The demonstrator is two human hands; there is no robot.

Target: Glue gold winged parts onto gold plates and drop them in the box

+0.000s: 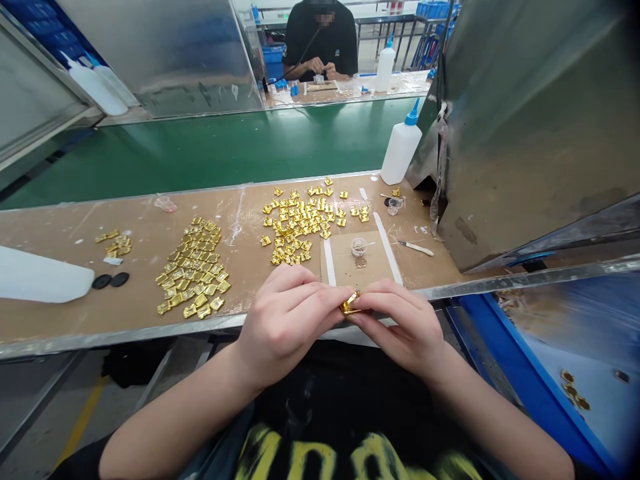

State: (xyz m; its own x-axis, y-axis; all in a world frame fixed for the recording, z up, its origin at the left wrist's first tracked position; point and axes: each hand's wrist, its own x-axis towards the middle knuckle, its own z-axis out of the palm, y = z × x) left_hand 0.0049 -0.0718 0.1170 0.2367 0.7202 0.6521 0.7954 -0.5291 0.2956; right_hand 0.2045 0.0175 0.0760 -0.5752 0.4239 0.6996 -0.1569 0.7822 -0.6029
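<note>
Between my two hands, just over the bench's front edge, is a small shiny gold metal piece (pixel 351 303). My left hand (pixel 287 320) pinches it from the left, and my right hand (pixel 403 327) has its thumb and fingers closed on the other side. Finger tips cover part of the piece. Beyond my hands a small clear cup (pixel 359 247) with a thin stick in it stands on a cardboard sheet (pixel 345 267) edged by white strips. A spread of similar gold pieces (pixel 305 223) lies behind my left hand, and flatter gold pieces (pixel 197 267) are farther left.
A craft knife (pixel 416 248) lies to the right, near a blue-capped white bottle (pixel 401 147). Another white bottle (pixel 40 275) lies at the left beside black discs (pixel 111 280). A blue bin (pixel 545 387) is at lower right. Across the green belt (pixel 225 143) sits a co-worker (pixel 321 43).
</note>
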